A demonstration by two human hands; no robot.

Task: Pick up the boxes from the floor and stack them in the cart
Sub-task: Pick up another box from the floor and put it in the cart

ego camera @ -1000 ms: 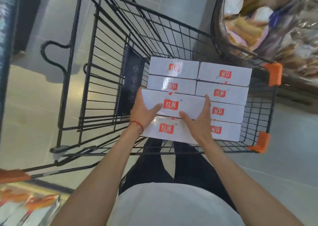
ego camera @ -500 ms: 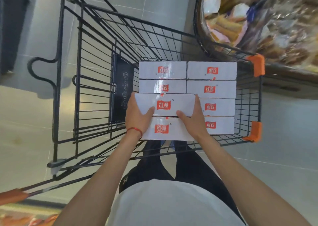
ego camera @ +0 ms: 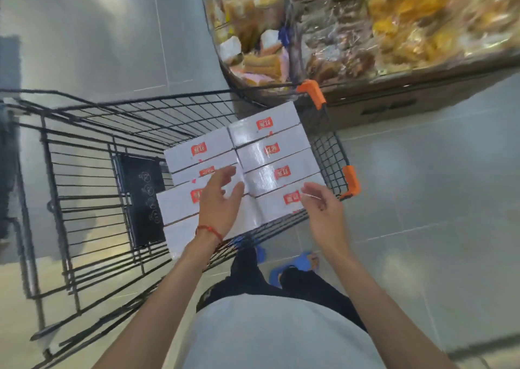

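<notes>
Looking straight down at a black wire cart (ego camera: 84,149) parked on grey floor tiles (ego camera: 422,200), right up against a display bin (ego camera: 365,31) stuffed with plastic-wrapped bready stuff, all pretty blurry. Seeing the white boxes (ego camera: 270,149) with red labels already lying inside the cart, packed in two columns side by side at the end with the orange corner guards (ego camera: 350,180), broad faces up, edges touching. Noticing one box (ego camera: 177,202) in the left column sticking out a bit to the left of its neighbours. Hovering the left hand (ego camera: 219,200) over that left column, fingers spread and relaxed, gripping nothing; not managing to tell if the fingertips are actually touching cardboard. Wearing a red string bracelet (ego camera: 209,232) on that wrist. Holding the right hand (ego camera: 323,208) just over the near rim of the cart by the closest box in the right column, fingers loosely curled, also empty. Spotting a black panel (ego camera: 143,197) with little white icons standing inside the cart just left of the boxes. Standing close to the near side, with a white shirt (ego camera: 267,335), dark trousers (ego camera: 247,278) and blue slippers (ego camera: 298,264) showing at the bottom.
</notes>
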